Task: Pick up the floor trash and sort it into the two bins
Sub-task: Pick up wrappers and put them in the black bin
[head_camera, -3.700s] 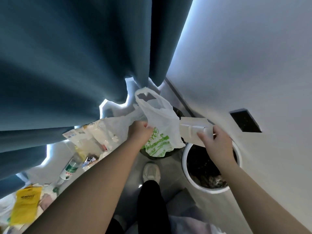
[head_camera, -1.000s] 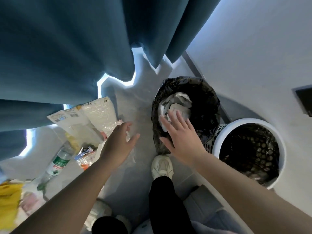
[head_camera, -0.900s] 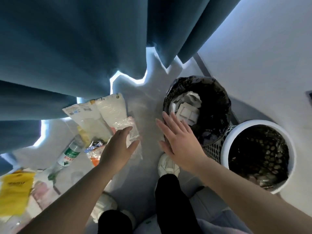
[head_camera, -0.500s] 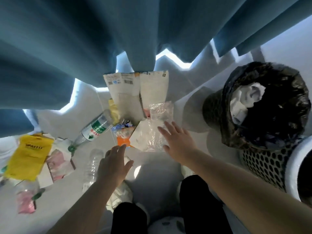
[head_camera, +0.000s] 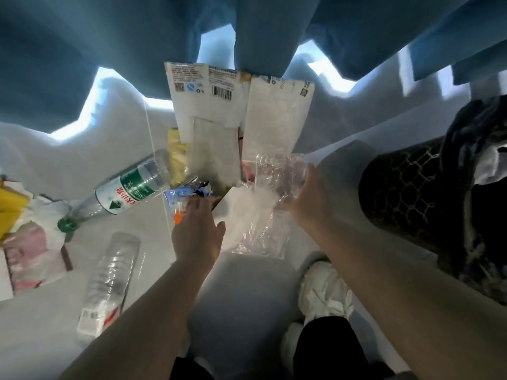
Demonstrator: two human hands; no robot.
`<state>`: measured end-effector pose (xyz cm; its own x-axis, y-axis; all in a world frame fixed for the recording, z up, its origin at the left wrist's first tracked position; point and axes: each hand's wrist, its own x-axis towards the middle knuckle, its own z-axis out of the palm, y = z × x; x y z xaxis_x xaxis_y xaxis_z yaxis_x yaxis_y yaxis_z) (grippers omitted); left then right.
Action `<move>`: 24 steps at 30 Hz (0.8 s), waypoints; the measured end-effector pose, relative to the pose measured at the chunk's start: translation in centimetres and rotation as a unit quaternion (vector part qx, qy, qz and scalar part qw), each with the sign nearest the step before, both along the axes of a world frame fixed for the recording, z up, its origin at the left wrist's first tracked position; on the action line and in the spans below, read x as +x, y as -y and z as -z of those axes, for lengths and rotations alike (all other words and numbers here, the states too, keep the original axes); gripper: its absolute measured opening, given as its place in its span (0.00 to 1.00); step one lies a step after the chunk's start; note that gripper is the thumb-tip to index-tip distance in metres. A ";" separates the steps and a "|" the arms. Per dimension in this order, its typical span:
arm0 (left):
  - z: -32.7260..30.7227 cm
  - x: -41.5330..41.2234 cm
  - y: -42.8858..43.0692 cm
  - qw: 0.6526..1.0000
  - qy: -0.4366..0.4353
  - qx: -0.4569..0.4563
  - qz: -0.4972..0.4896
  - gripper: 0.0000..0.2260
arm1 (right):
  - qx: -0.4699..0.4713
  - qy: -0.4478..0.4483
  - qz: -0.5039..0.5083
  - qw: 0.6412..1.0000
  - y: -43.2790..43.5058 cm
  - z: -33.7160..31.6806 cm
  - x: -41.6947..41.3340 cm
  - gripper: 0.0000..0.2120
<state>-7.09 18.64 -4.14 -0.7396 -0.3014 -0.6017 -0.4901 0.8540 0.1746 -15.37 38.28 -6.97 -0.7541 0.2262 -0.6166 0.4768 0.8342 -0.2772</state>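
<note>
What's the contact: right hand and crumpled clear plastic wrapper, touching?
Touching. Head view: right hand holds the crumpled clear plastic wrapper, thumb and fingers closing on its right edge.

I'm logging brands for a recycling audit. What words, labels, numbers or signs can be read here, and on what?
Nothing is sharp enough to quote.
Green-label bottle: red and white Chinese characters, upside down, blurred.
Left white packet: barcode, QR code, small print, unreadable.
Right white packet: tiny marks along its top edge, unreadable.
Clear bottle: barcode on its label, digits unreadable.
Clear plastic wrapper in the right hand: no print visible.
</note>
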 end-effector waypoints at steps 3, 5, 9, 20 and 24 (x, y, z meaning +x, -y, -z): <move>0.7 -1.1 -0.6 1.000 0.004 -0.007 -0.027 0.08 | -0.028 0.021 0.083 0.996 0.3 1.0 -0.4 0.32; 0.9 -1.4 -0.8 0.999 0.009 0.007 -0.040 0.06 | -0.044 0.021 0.102 0.994 0.6 1.3 -0.5 0.13; 1.1 -1.4 -1.4 0.998 0.052 0.024 -0.033 0.15 | -0.029 0.041 0.052 0.997 0.5 0.7 -0.3 0.13; 2.9 -1.9 -2.9 0.997 0.054 -0.004 -0.055 0.15 | -0.062 0.047 0.051 0.996 -0.2 0.8 0.1 0.03; 2.0 -1.4 -1.3 0.990 0.037 0.098 -0.098 0.09 | -0.067 0.041 0.065 0.995 -1.0 -0.6 0.1 0.03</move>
